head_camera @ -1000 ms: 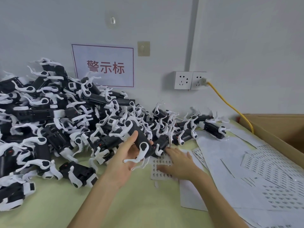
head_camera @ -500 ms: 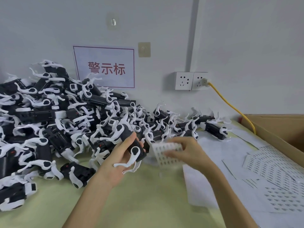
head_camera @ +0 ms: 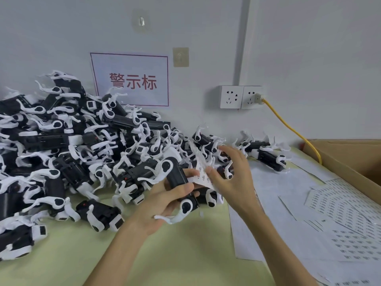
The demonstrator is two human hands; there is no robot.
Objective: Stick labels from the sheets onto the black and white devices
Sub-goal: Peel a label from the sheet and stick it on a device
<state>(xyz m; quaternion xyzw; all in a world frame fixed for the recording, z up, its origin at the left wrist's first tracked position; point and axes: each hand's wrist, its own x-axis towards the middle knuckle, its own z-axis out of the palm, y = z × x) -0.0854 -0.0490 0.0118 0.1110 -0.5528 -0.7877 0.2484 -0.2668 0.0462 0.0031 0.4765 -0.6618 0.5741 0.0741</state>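
Lifted off the tabletop [head_camera: 185,254], where it lay flat under the person's palm a second ago, a small label sheet [head_camera: 203,176] now stands in the air against a black and white device [head_camera: 177,179] at the middle of the scene. The right hand [head_camera: 233,180] pinches the sheet by its right edge, thumb on the printed face and the other fingers loosely spread behind it. The left hand [head_camera: 165,201] grips the device from below, fingers curled round its black body, with a white curved arm of the device hanging down past the palm. Just behind and to the left, a heaped pile [head_camera: 68,145] of the same devices covers the far left of the pale green tabletop and leans against the wall. A few more devices [head_camera: 270,156] lie apart at the far right, near the wall. Loose sheets [head_camera: 340,223] of printed labels overlap across the right side of the tabletop, touching an open cardboard box [head_camera: 350,159] at the right edge. On the wall hang a white sign [head_camera: 132,81] with red characters and a double socket [head_camera: 241,97], from which a yellow cable [head_camera: 288,126] runs down behind the box.
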